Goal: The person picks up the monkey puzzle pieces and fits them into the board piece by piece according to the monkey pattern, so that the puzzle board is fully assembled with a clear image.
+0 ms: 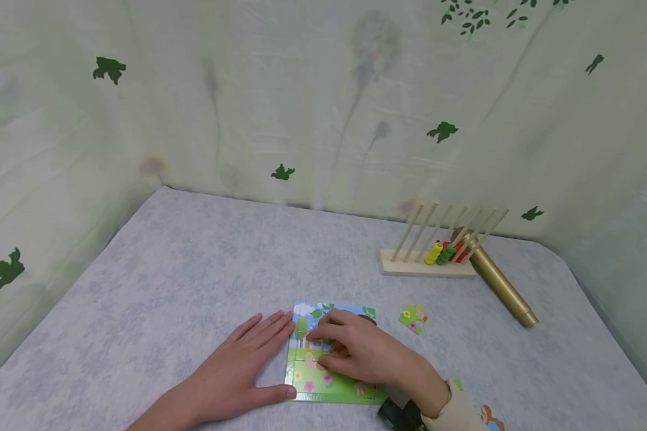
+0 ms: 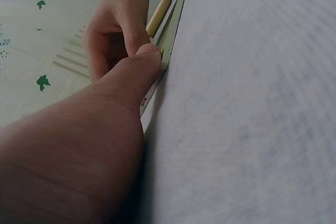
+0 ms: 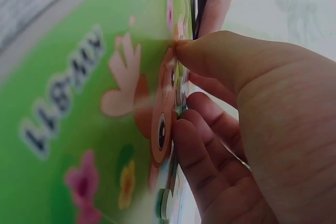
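A jigsaw puzzle board with a green and blue garden picture lies on the table in the head view. My left hand rests flat at the board's left side, fingers straight, thumb tip at the lower left corner. Over the middle of the board is my right hand, its fingers bent down. In the right wrist view its thumb and fingertips pinch a puzzle piece with part of a cartoon face, level with the picture. The right hand covers part of the picture in the head view.
One loose puzzle piece lies right of the board, another piece near the bottom edge. Behind stands a wooden peg rack with yellow, green and red beads. A gold tube leans beside it. Printed cloth hangs at the back.
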Action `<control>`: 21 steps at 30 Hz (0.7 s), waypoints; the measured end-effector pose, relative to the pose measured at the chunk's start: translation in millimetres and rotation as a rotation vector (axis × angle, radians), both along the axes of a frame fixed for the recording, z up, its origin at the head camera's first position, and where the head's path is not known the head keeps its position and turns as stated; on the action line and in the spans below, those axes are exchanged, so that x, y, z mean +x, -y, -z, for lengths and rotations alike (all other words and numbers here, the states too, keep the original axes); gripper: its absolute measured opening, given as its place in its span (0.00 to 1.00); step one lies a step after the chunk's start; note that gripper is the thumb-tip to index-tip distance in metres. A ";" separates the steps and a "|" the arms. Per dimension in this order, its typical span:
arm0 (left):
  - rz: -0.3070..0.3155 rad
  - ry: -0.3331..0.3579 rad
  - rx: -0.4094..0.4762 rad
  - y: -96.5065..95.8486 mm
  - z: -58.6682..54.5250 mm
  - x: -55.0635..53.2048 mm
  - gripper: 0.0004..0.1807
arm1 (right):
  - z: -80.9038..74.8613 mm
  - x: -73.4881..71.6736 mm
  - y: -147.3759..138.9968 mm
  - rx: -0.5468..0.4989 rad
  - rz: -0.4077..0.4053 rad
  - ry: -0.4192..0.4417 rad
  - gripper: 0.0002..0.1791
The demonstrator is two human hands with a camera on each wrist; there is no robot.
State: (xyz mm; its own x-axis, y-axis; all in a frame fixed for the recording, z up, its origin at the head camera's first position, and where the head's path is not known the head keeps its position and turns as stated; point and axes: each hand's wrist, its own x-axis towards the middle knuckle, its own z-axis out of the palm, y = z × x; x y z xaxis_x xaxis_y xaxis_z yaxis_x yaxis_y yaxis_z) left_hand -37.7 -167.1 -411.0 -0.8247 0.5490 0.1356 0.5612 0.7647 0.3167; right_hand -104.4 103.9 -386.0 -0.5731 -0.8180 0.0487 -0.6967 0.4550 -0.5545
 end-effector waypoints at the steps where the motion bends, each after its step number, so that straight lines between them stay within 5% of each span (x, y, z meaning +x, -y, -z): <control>1: 0.000 -0.002 0.001 0.1 -0.1 0.0 0.51 | -0.5 0.1 -0.2 0.001 -0.001 -0.002 0.16; 10: 0.007 0.001 0.006 0.4 -0.9 0.5 0.51 | -5.7 2.4 -3.6 0.009 -0.014 -0.002 0.17; 21: -0.002 0.021 0.010 1.8 -1.3 2.0 0.51 | -12.3 4.7 -25.8 -0.074 -0.018 0.113 0.20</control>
State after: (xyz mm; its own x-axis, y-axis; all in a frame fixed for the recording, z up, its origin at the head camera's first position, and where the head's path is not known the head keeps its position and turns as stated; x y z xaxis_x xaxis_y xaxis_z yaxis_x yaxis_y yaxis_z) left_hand -35.7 -168.9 -409.7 -0.8282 0.5465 0.1241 0.5533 0.7623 0.3357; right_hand -99.8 129.7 -373.7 -0.5640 -0.8245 0.0457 -0.6356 0.3980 -0.6616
